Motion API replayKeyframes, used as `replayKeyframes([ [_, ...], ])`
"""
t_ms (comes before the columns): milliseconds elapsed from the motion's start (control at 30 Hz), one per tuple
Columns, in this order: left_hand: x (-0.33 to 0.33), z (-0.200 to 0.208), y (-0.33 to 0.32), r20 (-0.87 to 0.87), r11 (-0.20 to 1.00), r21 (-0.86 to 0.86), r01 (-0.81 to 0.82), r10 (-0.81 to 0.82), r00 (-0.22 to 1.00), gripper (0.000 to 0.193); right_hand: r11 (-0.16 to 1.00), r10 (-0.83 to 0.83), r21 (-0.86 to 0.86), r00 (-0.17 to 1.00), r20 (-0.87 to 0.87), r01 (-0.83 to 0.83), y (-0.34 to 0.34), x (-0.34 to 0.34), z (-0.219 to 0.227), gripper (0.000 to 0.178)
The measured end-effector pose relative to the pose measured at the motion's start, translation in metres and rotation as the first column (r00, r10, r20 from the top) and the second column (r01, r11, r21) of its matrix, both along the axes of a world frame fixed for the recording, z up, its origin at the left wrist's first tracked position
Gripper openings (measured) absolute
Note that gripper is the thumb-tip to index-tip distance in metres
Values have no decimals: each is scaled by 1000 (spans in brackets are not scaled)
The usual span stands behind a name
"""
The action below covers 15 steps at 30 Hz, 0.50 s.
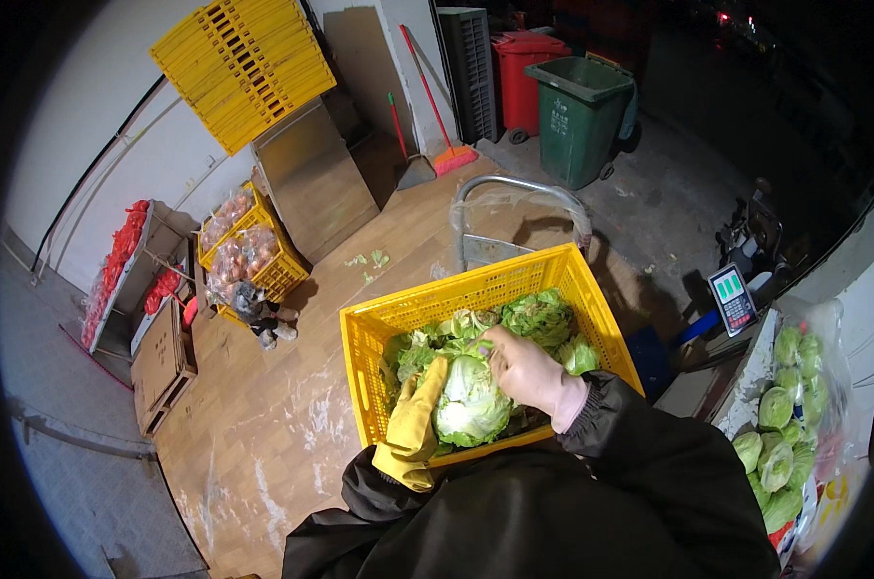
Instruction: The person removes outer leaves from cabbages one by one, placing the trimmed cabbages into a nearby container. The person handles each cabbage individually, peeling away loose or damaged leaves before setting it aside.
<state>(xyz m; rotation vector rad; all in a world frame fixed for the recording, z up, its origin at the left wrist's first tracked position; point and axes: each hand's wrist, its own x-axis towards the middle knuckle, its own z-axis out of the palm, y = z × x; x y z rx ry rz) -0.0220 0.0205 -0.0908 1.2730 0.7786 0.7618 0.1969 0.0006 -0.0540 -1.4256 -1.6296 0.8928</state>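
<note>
A pale green head of iceberg lettuce (471, 400) lies near the front of a yellow plastic crate (591, 318), directly before my body. My left hand (410, 425), in a yellow rubber glove, cups the left side of that head and steadies it. Over its upper right edge my right hand (533, 372), in a thin pale pink glove, has its fingers curled and pinched on an outer lettuce leaf; the fingertips are partly hidden. More loose lettuce (538, 318) with ragged leaves fills the crate behind both hands.
At right, wrapped lettuces (776, 454) lie by a digital scale display (733, 297). A metal trolley handle (519, 183) rises behind the crate. Farther off are a green wheeled bin (577, 121), bagged onions (244, 253) in yellow crates, stacked crates (244, 68) and a broom (453, 157).
</note>
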Motion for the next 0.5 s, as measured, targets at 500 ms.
replayKeyframes([
  [500, 11, 56, -8, 96, 811, -544, -217, 317, 944, 38, 997, 41, 69, 998, 43, -44, -14, -12, 3, 25],
])
